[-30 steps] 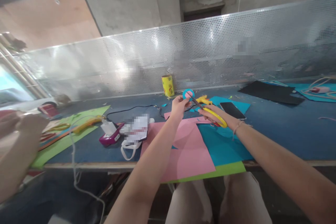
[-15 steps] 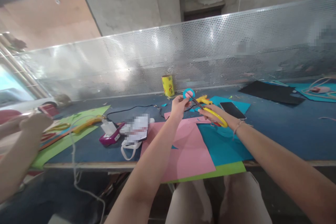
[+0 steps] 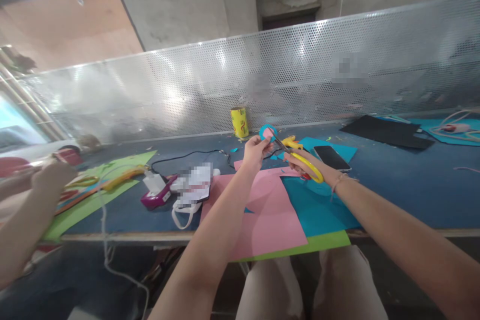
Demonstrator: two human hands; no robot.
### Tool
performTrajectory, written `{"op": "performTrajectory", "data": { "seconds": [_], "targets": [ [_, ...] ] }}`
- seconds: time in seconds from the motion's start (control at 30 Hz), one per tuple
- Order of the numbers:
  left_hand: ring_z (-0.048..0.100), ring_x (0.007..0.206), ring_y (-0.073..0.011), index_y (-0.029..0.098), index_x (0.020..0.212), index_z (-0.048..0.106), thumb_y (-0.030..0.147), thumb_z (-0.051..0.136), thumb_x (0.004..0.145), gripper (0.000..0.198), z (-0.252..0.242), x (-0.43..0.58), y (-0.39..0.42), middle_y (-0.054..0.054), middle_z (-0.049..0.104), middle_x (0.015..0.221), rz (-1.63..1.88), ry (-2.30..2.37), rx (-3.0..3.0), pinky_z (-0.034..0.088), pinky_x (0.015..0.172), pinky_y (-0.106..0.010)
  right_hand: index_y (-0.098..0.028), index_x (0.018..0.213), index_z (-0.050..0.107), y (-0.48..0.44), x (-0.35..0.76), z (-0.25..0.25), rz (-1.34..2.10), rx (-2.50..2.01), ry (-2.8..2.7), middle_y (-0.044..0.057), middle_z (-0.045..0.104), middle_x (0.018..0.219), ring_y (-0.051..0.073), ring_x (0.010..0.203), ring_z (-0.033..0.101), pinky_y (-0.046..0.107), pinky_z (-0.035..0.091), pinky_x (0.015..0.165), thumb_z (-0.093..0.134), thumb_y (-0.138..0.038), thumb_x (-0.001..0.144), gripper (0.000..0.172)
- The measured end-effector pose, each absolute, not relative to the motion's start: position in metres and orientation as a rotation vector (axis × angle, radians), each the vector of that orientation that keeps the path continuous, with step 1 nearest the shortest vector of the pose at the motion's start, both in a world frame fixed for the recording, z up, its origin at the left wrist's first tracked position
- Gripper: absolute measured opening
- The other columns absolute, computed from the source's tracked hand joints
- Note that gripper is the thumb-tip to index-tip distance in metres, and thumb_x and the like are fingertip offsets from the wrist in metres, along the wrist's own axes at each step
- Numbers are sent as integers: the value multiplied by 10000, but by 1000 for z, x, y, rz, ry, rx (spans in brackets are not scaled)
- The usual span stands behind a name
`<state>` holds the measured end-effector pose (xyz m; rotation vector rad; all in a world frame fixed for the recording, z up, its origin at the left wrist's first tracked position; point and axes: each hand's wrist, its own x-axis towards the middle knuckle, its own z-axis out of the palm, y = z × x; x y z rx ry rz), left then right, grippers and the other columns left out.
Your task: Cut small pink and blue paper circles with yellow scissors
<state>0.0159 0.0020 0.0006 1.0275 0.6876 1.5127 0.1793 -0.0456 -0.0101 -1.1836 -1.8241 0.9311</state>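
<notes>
My left hand (image 3: pixel 257 151) pinches a small round paper cutout (image 3: pixel 267 132), blue at the rim with pink in the middle. Yellow-handled scissors (image 3: pixel 308 166) are in my right hand (image 3: pixel 298 161), their dark blades reaching up to the cutout. Whether the blades are cutting through the paper is too small to tell. Beneath my forearms lie a pink paper sheet (image 3: pixel 270 215), a blue sheet (image 3: pixel 318 205) and a green sheet (image 3: pixel 330 242), overlapping at the table's front edge. Just beyond my right hand is a yellow glue gun (image 3: pixel 291 142).
A phone (image 3: pixel 332 158) lies right of the scissors. A yellow can (image 3: pixel 239 122) stands before the perforated metal screen (image 3: pixel 210 80). Left are a purple power strip (image 3: pixel 157 199), a white cable (image 3: pixel 105 230) and another person's hand (image 3: pixel 54 175). Black paper (image 3: pixel 386 131) lies farther right.
The cutout has tilted and shifted slightly left in my left hand, and the scissors' blades now stand a little differently against it. The other person's hand at the left has moved a little.
</notes>
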Motion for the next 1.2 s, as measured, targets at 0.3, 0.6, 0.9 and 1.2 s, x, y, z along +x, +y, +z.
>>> {"op": "performTrajectory", "data": {
  "seconds": [0.3, 0.6, 0.9, 1.2],
  "targets": [
    [579, 554, -69, 166, 675, 483, 218, 792, 697, 315, 3, 19, -5, 43, 571, 569, 1470, 667, 1041, 497, 632, -215, -216, 656, 448, -46, 178, -13, 980, -1106, -1783, -55, 434, 488, 68, 358, 355, 215, 313, 354, 526, -705, 798, 514],
    [572, 542, -57, 158, 708, 504, 210, 780, 712, 281, 2, 21, -4, 42, 591, 574, 1469, 647, 1059, 509, 651, -212, -218, 662, 447, -44, 178, -14, 963, -1156, -1770, -50, 451, 508, 63, 353, 344, 217, 313, 347, 520, -639, 846, 466],
    [573, 537, -53, 160, 713, 488, 206, 770, 722, 286, 2, 21, -5, 41, 600, 579, 1457, 642, 1060, 503, 645, -201, -221, 631, 451, -44, 177, -15, 946, -1132, -1787, -32, 462, 505, 75, 355, 360, 235, 318, 352, 507, -689, 825, 510],
    [550, 494, -44, 158, 708, 476, 131, 695, 780, 233, 2, 20, -3, 37, 598, 556, 1455, 623, 1039, 475, 587, -179, -223, 591, 441, -43, 177, -12, 822, -1173, -1865, -22, 451, 476, 90, 372, 375, 257, 331, 383, 451, -749, 802, 567]
  ]
}}
